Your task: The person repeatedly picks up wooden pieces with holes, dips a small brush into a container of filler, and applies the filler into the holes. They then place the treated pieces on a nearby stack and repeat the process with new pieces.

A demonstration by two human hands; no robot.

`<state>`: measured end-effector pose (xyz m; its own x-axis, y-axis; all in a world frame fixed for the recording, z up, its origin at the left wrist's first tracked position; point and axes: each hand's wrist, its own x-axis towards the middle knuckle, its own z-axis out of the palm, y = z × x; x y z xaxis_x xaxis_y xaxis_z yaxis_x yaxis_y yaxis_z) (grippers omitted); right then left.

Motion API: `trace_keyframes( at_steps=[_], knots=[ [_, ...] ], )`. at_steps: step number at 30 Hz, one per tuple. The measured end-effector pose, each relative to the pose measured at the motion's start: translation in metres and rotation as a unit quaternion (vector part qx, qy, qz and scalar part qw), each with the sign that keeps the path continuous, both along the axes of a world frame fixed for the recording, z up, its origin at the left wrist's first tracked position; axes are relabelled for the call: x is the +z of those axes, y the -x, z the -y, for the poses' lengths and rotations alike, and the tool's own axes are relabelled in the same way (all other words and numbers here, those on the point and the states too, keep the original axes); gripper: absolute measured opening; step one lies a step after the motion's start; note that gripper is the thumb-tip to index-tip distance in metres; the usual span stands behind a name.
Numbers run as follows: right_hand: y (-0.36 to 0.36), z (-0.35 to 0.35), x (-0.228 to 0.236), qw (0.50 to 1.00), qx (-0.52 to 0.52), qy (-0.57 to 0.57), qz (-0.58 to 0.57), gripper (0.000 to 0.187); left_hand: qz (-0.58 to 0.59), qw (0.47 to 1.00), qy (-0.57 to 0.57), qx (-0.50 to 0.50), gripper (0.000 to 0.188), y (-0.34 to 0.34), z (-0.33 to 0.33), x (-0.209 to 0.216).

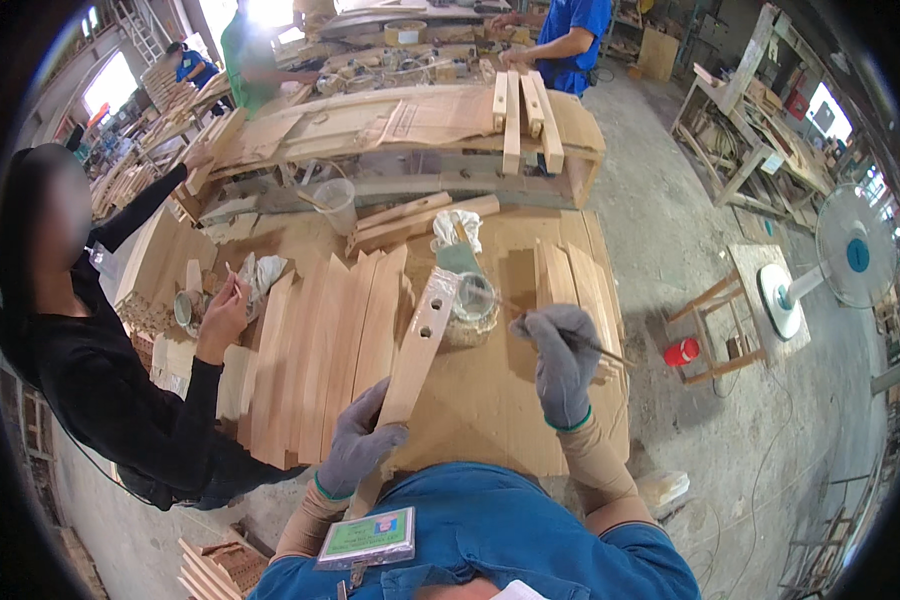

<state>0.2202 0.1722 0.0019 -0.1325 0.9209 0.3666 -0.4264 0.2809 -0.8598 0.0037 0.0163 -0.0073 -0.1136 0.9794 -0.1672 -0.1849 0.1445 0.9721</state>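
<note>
My left hand, in a grey glove, grips the lower end of a pale wooden rail. Two dark holes show near the rail's upper end, which looks wet and shiny. My right hand, also gloved, is closed around a thin stick slanting across the fingers; whether its tip carries bristles I cannot make out. Between my hands and farther off stands a clear jar, just beside the rail's holed end. Behind the jar are a green flat piece and a crumpled white cloth.
Wooden pieces lie side by side on the left of the table, others in a stack at right. A co-worker in black stands at left. A bench crosses beyond; a white fan stands at right.
</note>
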Motion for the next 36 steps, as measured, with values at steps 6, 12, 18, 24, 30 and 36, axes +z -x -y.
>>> trace_keyframes(
  at_steps=[6, 12, 18, 24, 30, 36],
  knots=[
    [0.017, 0.018, -0.047, 0.981, 0.192, 0.025, -0.001, 0.04, -0.01, 0.983, -0.146, 0.113, 0.037, 0.014, -0.075, 0.032],
    [0.024, 0.023, -0.045, 0.912, 0.225, -0.069, 0.335, 0.065, 0.12, 0.951, -0.191, 0.21, 0.029, 0.017, -0.163, 0.085],
    [0.039, -0.034, -0.054, 0.94, 0.292, 0.083, 0.157, 0.064, -0.047, 0.945, -0.263, 0.187, 0.048, 0.01, -0.24, 0.094],
    [0.087, -0.171, -0.012, 0.948, 0.238, 0.204, 0.045, 0.032, 0.025, 0.973, -0.17, 0.153, 0.05, 0.031, -0.23, 0.026],
    [0.135, -0.295, -0.056, 0.934, 0.189, 0.304, -0.001, 0.033, 0.042, 0.986, -0.048, 0.154, 0.049, 0.041, -0.191, -0.031],
    [0.149, -0.326, -0.083, 0.946, 0.11, 0.288, -0.096, 0.035, 0.064, 0.984, 0.05, 0.156, 0.046, 0.043, -0.155, -0.071]
  ],
)
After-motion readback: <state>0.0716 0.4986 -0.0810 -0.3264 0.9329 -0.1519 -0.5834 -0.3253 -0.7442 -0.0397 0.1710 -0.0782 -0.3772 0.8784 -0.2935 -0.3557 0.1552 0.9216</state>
